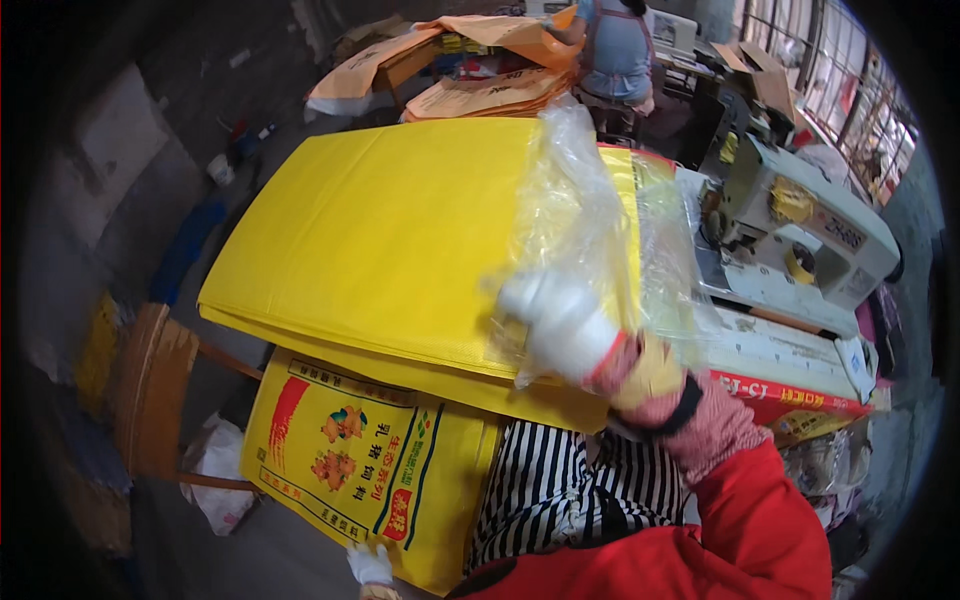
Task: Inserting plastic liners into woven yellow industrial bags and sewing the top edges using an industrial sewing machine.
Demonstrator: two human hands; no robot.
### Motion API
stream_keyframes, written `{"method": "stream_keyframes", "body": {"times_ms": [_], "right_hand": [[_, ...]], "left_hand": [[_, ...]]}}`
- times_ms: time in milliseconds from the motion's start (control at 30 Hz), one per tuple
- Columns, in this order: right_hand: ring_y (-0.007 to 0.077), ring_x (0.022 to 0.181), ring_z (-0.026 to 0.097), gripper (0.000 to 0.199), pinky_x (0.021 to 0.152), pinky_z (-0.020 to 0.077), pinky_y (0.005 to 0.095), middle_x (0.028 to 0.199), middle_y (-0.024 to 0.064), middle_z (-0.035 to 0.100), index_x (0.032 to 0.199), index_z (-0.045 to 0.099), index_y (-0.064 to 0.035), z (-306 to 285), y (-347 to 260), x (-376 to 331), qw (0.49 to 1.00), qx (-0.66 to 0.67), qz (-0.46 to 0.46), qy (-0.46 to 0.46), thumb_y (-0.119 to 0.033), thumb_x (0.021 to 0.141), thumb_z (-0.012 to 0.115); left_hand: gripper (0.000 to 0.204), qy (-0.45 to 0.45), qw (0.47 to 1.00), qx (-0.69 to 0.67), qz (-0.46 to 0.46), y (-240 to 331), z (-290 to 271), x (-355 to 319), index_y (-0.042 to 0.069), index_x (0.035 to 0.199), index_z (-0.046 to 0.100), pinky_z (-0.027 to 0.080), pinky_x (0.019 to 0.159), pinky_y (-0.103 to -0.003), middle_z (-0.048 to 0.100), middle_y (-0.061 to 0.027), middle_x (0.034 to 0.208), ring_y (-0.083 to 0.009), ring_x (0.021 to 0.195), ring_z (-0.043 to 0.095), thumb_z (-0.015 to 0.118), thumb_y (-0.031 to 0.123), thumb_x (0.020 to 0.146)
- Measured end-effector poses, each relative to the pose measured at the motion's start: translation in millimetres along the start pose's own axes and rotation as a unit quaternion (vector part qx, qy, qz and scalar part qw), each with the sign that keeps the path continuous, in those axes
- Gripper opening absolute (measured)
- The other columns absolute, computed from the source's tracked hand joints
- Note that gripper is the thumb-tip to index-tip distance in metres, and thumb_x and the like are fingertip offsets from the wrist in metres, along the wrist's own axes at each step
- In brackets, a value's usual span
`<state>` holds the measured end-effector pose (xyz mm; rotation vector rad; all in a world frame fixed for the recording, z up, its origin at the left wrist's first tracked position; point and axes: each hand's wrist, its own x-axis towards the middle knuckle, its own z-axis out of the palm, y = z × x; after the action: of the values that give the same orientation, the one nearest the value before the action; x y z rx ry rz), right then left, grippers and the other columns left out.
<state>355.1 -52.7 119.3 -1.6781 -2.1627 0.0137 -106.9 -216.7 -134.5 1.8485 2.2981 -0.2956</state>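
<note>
Two gloved hands at work: right hand grip closed on clear liner at yellow sack's 3 o'clock edge, left hand grip unclear at 6 o'clock; insertion step, aligning next.

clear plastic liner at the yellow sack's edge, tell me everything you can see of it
The clear plastic liner is a thin, glossy, crumpled film, see-through with white glare. It bunches up at the right edge of the top yellow woven sack, rising to a peak and trailing down over the sack's edge. The right hand, in a white glove, grips its lower part against the sack. Through it the yellow shows faintly. Beside it to the right stands a pale sewing machine. Whether it runs inside the sack cannot be told.
</note>
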Motion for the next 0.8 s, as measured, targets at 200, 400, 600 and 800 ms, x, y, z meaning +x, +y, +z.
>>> {"method": "stream_keyframes", "body": {"times_ms": [200,400,600,800], "right_hand": [[0.0327,0.089,0.059,0.022,0.073,0.0483,0.0389,0.098,0.0155,0.06,0.093,0.062,-0.0068,5,93,-7,0.963,-0.134,0.174,-0.155,-0.014,0.076,0.053],[0.0328,0.086,0.06,0.018,0.069,0.0488,0.0408,0.091,0.0156,0.062,0.087,0.064,-0.0069,-35,77,-57,0.948,-0.154,0.212,-0.179,-0.016,0.072,0.057],[0.0333,0.082,0.06,0.02,0.068,0.0482,0.0425,0.088,0.0149,0.062,0.089,0.063,-0.0092,-47,83,-20,0.969,-0.125,0.212,0.009,-0.017,0.071,0.057],[0.0329,0.084,0.06,0.021,0.072,0.0483,0.0399,0.096,0.0145,0.058,0.093,0.062,-0.0096,11,88,14,0.985,-0.121,0.014,-0.124,-0.011,0.075,0.052]], "left_hand": [[0.014,0.255,0.87,-0.333,0.259,151,-184,87,0.001,0.091,0.057,0.036,0.093,-0.037,0.049,-0.016,0.118,-0.0321,0.109,0.045,0.055,0.011,0.081],[0.035,0.159,0.867,-0.325,0.344,321,-256,142,0.003,0.094,0.061,0.037,0.093,-0.038,0.047,-0.0193,0.119,-0.0303,0.109,0.046,0.063,0.03,0.073],[0.065,0.14,0.928,-0.13,0.319,408,-248,110,0.003,0.11,0.053,0.034,0.095,-0.041,0.034,-0.0194,0.131,-0.0346,0.116,0.038,0.07,0.044,0.062],[0.078,0.176,0.894,-0.141,0.387,427,-231,107,0.0,0.117,0.046,0.032,0.097,-0.038,0.036,-0.0209,0.128,-0.0359,0.116,0.037,0.073,0.043,0.058]]}}
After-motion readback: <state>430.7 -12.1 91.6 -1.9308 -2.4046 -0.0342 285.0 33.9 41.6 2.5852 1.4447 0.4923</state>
